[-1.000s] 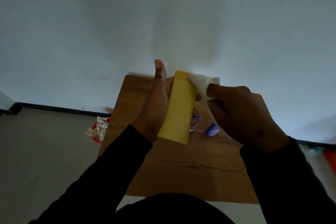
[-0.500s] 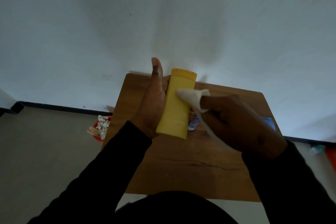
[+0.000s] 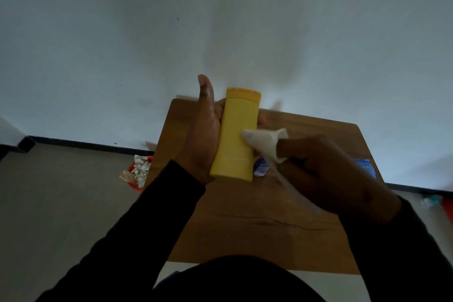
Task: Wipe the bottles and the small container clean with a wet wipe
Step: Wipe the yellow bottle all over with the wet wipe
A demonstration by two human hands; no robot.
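Task status: wiping of the yellow bottle is in progress. The left hand holds the bottle above the far half of the bench, cap pointing away from the person, with the fingers wrapped round the far side of the body and the thumb raised alongside the cap. The right hand grasps the wet wipe, bunched over an extended finger, and presses its tip against the bottle's right side at about mid-height.

Remaining work, as a judgement: the bottle's lower body and hidden rear face cannot be confirmed clean. A blue-and-white striped item lies on the bench directly behind the bottle, and a blue item lies near the right edge. Both are partly hidden; their type and condition cannot be determined. They probably still await wiping.

Off the left edge, a red bin on the floor holds crumpled paper.

Change from the earlier frames: one second ago the wipe was at the cap end of the bottle. It has since travelled down the right side to mid-body. The left-hand grip is unchanged.
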